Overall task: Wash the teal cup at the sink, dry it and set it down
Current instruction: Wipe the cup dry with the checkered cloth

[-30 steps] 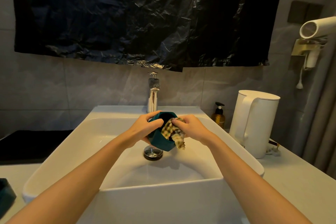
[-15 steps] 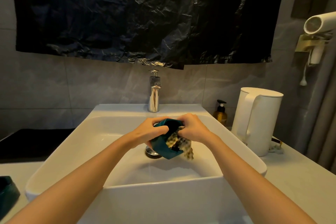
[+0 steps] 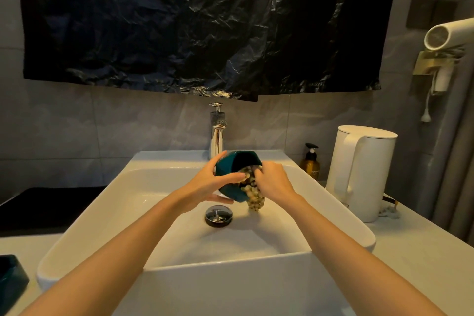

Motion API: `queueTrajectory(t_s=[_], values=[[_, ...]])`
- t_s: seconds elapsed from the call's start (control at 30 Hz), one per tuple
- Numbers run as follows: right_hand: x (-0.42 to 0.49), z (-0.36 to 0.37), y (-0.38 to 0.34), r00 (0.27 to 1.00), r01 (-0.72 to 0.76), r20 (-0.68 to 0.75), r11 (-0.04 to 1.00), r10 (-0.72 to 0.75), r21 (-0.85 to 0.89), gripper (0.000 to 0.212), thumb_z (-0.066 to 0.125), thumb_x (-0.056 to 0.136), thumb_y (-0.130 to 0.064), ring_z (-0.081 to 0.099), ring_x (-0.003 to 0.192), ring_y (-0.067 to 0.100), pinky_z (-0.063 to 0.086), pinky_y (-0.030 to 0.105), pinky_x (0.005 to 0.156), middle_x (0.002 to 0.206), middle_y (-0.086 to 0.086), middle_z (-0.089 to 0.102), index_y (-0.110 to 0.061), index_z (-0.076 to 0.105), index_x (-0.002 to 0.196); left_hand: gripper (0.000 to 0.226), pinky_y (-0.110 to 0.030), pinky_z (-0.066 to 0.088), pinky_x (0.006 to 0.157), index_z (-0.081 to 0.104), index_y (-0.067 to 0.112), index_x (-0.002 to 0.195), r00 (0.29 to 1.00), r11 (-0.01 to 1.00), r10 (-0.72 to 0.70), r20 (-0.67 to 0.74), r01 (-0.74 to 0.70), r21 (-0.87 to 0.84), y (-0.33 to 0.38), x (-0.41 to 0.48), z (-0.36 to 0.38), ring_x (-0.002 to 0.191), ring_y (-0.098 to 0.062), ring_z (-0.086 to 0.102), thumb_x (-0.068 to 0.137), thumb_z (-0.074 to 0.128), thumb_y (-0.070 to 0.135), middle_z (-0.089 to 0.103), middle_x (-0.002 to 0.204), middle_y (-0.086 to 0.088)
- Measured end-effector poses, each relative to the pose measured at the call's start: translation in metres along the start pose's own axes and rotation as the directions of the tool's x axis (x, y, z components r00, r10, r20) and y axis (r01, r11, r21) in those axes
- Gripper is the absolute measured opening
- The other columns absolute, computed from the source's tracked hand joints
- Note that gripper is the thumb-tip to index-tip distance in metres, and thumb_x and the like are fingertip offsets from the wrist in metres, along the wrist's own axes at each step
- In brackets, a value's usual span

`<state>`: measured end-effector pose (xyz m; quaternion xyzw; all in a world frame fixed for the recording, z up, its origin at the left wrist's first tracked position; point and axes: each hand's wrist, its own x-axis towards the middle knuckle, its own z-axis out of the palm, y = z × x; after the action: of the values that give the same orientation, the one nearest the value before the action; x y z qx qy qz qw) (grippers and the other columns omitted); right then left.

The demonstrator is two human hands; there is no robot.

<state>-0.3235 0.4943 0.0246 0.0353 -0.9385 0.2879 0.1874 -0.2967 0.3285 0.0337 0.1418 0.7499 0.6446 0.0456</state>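
The faceted teal cup [image 3: 228, 168] is held over the white sink basin [image 3: 159, 200], tilted with its mouth up and to the right. My left hand [image 3: 207, 185] cups its left side and underside. My right hand [image 3: 273, 181] grips a checked cloth [image 3: 252, 191] that is pressed into the cup's mouth and hangs down past its rim. The chrome tap [image 3: 217, 133] stands just behind the cup; no water shows from it.
The drain plug [image 3: 218, 215] lies below the cup. A white kettle [image 3: 359, 172] and an amber pump bottle [image 3: 310, 163] stand on the counter to the right. Another teal object [image 3: 10, 279] sits at the left edge, a dark mat [image 3: 46, 205] behind it. A hair dryer [image 3: 448, 33] hangs on the right wall.
The cup has turned in my hands, its mouth now pointing more upward. My left fingers have shifted around its side, and the cloth hangs lower from the rim.
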Motion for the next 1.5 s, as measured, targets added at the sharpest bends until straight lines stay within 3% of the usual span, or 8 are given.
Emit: queueTrajectory(t_s=[0.23, 0.47, 0.57, 0.8, 1.03, 1.27, 1.37, 1.5], values=[[0.001, 0.002, -0.002, 0.967, -0.206, 0.202, 0.947, 0.158, 0.247, 0.016, 0.055, 0.092, -0.011, 0.058, 0.095, 0.021, 0.054, 0.030, 0.077, 0.103, 0.008, 0.058, -0.010, 0.050, 0.106, 0.052, -0.033, 0.059, 0.067, 0.043, 0.036, 0.130, 0.986, 0.988, 0.136, -0.094, -0.127, 0.091, -0.005, 0.003, -0.002, 0.104, -0.025, 0.056, 0.088, 0.060, 0.010, 0.049, 0.121, 0.000], [-0.006, -0.004, -0.001, 0.984, 0.170, -0.041, 0.981, -0.174, -0.091, 0.019, 0.052, 0.096, -0.020, 0.061, 0.091, 0.028, 0.049, 0.037, 0.074, 0.102, 0.012, 0.067, -0.010, 0.064, 0.106, 0.041, -0.022, 0.056, 0.053, 0.048, 0.039, 0.118, 0.994, 0.979, 0.110, -0.016, -0.105, 0.174, -0.005, 0.001, -0.002, 0.088, -0.015, 0.057, 0.089, 0.058, 0.011, 0.053, 0.104, 0.009], [-0.005, -0.009, -0.003, 0.971, 0.202, -0.084, 0.954, -0.225, -0.221, 0.031, 0.044, 0.100, -0.032, 0.060, 0.090, 0.030, 0.044, 0.034, 0.069, 0.101, 0.014, 0.065, -0.008, 0.063, 0.106, 0.041, -0.024, 0.057, 0.056, 0.049, 0.038, 0.120, 0.993, 0.978, 0.112, -0.027, -0.106, 0.179, -0.003, 0.001, -0.003, 0.087, -0.017, 0.058, 0.089, 0.058, 0.012, 0.055, 0.105, 0.006], [-0.002, -0.002, 0.003, 0.985, 0.157, 0.065, 0.986, -0.160, 0.055, 0.019, 0.054, 0.092, -0.011, 0.061, 0.093, 0.024, 0.052, 0.036, 0.077, 0.101, 0.009, 0.068, -0.011, 0.066, 0.107, 0.038, -0.023, 0.056, 0.054, 0.050, 0.036, 0.118, 0.994, 0.975, 0.101, -0.034, -0.092, 0.202, -0.005, -0.001, -0.005, 0.088, -0.015, 0.057, 0.088, 0.060, 0.015, 0.055, 0.108, 0.004], [-0.002, -0.004, 0.001, 0.979, 0.202, 0.047, 0.966, -0.197, -0.159, 0.036, 0.044, 0.099, -0.037, 0.061, 0.089, 0.024, 0.053, 0.035, 0.078, 0.100, 0.010, 0.067, -0.010, 0.066, 0.109, 0.037, -0.022, 0.056, 0.054, 0.048, 0.037, 0.117, 0.997, 0.973, 0.072, -0.007, -0.069, 0.221, -0.004, -0.001, -0.004, 0.094, -0.019, 0.055, 0.090, 0.058, 0.014, 0.053, 0.108, 0.004], [-0.003, -0.003, 0.003, 0.962, 0.255, 0.099, 0.967, -0.253, -0.003, 0.026, 0.051, 0.096, -0.016, 0.060, 0.101, 0.024, 0.052, 0.037, 0.086, 0.112, 0.009, 0.066, -0.013, 0.059, 0.120, 0.034, -0.024, 0.057, 0.055, 0.049, 0.034, 0.118, 0.998, 0.975, 0.070, -0.008, -0.067, 0.212, -0.003, -0.003, -0.006, 0.088, -0.016, 0.057, 0.090, 0.056, 0.015, 0.053, 0.106, 0.004], [-0.003, -0.007, 0.001, 0.954, 0.299, 0.035, 0.943, -0.298, -0.147, 0.022, 0.054, 0.095, -0.024, 0.061, 0.096, 0.027, 0.052, 0.037, 0.081, 0.105, 0.011, 0.067, -0.011, 0.064, 0.110, 0.033, -0.025, 0.058, 0.057, 0.049, 0.036, 0.116, 0.998, 0.967, 0.051, 0.033, -0.058, 0.248, -0.004, -0.003, -0.004, 0.089, -0.016, 0.058, 0.091, 0.056, 0.016, 0.055, 0.104, 0.007], [-0.006, -0.013, -0.014, 0.919, 0.383, 0.100, 0.799, -0.382, -0.464, 0.040, 0.047, 0.096, -0.044, 0.061, 0.093, 0.031, 0.048, 0.036, 0.076, 0.104, 0.014, 0.066, -0.009, 0.062, 0.108, 0.035, -0.031, 0.058, 0.066, 0.046, 0.035, 0.125, 0.998, 0.953, -0.032, 0.051, 0.015, 0.301, -0.005, -0.002, -0.001, 0.105, -0.024, 0.055, 0.092, 0.055, 0.025, 0.053, 0.116, -0.001]])
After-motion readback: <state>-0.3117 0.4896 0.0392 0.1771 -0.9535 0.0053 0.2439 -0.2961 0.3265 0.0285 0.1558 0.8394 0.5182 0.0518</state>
